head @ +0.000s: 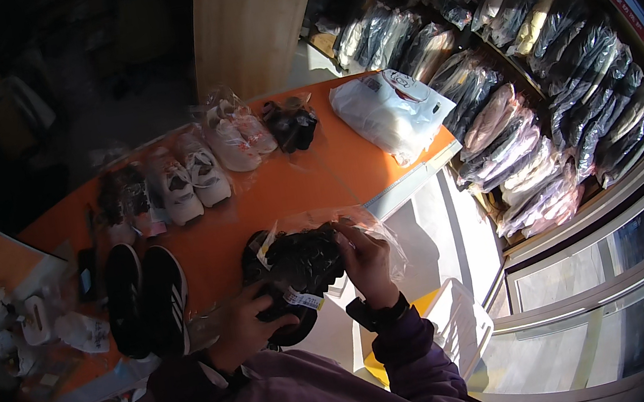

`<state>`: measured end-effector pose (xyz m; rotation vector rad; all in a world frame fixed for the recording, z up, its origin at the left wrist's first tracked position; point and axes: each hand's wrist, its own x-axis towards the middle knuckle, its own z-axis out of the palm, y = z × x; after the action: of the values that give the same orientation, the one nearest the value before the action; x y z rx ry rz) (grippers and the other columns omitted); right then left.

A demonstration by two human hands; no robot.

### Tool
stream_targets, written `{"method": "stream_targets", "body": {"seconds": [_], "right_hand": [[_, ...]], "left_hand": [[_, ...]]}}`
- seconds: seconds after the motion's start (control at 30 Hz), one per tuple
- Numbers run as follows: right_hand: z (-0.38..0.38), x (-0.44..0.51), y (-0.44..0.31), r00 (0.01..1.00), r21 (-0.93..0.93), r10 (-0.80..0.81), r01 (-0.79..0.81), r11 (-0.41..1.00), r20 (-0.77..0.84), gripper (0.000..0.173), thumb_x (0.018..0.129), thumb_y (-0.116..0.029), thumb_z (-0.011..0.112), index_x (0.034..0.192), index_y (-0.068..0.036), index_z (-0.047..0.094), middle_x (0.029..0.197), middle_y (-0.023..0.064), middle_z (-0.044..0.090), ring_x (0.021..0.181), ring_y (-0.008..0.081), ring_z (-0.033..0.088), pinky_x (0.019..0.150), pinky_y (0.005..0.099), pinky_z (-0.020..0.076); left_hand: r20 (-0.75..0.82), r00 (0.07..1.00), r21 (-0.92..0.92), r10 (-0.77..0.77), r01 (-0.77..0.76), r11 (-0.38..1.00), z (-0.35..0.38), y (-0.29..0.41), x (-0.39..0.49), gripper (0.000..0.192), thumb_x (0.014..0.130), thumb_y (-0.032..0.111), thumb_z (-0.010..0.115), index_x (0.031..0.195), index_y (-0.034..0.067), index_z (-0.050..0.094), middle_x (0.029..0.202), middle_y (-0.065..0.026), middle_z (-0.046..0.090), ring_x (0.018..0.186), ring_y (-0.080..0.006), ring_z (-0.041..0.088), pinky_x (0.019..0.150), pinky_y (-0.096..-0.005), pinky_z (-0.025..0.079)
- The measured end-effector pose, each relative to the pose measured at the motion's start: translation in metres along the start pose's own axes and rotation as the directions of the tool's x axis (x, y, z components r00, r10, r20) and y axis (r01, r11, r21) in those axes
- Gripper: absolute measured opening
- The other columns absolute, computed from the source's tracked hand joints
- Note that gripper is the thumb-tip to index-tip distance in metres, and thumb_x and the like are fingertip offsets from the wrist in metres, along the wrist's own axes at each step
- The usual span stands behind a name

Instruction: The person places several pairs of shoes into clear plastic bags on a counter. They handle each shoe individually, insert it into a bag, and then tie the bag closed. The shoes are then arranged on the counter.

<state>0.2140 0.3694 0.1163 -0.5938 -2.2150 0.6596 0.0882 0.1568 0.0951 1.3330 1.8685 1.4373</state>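
In front of me at the table edge is a pair of black shoes (299,258), at least partly covered by a clear plastic bag (363,220). My left hand (243,324) grips the lower shoe from the left, its fingers spread around the side. A white and yellow tag (304,298) bearing writing lies against that shoe. On the far side, my right hand (365,263) pinches the bag's edge close to the end of the upper shoe. How far the bag covers the shoes cannot be made out.
Black sneakers with white stripes (164,298) stand left on the orange table (281,185). Behind are white sneakers (192,180), several bagged shoes (232,133) and a white plastic bag (390,114). Shelves of bagged shoes (515,145) rise right. A white crate (461,324) is below.
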Motion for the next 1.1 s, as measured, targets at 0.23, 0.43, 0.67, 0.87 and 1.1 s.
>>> {"method": "stream_targets", "body": {"seconds": [0.23,0.43,0.67,0.87,1.1], "right_hand": [[-0.006,-0.004,-0.028,0.992,0.066,0.109,-0.113,0.991,0.062,0.021,0.096,-0.016,0.059,0.105,-0.002,0.070,0.072,0.0178,0.069,0.065,0.0266,0.071,0.059,0.0312,0.0531],[-0.016,0.009,-0.033,0.939,0.031,0.344,-0.344,0.939,0.004,0.028,0.099,-0.022,0.056,0.110,0.000,0.071,0.073,0.0127,0.070,0.072,0.0118,0.068,0.065,0.0279,0.0514],[-0.003,0.008,-0.045,0.989,-0.021,-0.080,0.083,0.996,0.126,0.024,0.093,-0.011,0.061,0.113,-0.002,0.069,0.079,0.0177,0.070,0.071,0.0228,0.072,0.066,0.0315,0.0535],[-0.008,-0.008,-0.065,0.981,0.009,-0.046,0.045,0.999,0.186,0.025,0.093,-0.009,0.059,0.116,-0.003,0.068,0.068,0.0168,0.067,0.060,0.0232,0.070,0.056,0.0302,0.0512],[0.012,0.001,-0.064,0.977,-0.107,-0.132,0.151,0.983,0.165,0.023,0.091,-0.013,0.064,0.112,-0.004,0.069,0.071,0.0142,0.067,0.060,0.0293,0.066,0.054,0.0358,0.0495]], "left_hand": [[-0.075,0.996,-0.065,0.051,-0.056,0.996,0.011,-0.012,0.004,0.040,0.073,0.025,0.085,0.101,0.000,0.070,0.122,-0.0177,0.062,0.098,-0.0303,0.066,0.082,-0.0352,0.053],[0.022,0.936,0.292,0.351,-0.342,0.893,0.003,-0.011,-0.006,0.037,0.074,0.031,0.082,0.075,0.002,0.060,0.139,-0.0244,0.047,0.099,-0.0348,0.066,0.079,-0.0389,0.055],[0.015,0.943,0.235,0.331,-0.325,0.916,0.016,-0.009,-0.008,0.030,0.077,0.025,0.080,0.079,0.003,0.059,0.140,-0.0252,0.045,0.101,-0.0358,0.065,0.076,-0.0397,0.056],[0.016,0.954,0.294,0.298,-0.289,0.911,0.009,-0.021,-0.006,0.026,0.072,0.013,0.080,0.082,0.003,0.059,0.139,-0.0264,0.044,0.102,-0.0367,0.065,0.079,-0.0388,0.056],[0.125,0.916,0.295,0.381,-0.401,0.867,0.024,-0.025,-0.019,0.015,0.073,0.005,0.068,0.083,0.003,0.058,0.140,-0.0301,0.040,0.112,-0.0419,0.060,0.089,-0.0424,0.053]]}}
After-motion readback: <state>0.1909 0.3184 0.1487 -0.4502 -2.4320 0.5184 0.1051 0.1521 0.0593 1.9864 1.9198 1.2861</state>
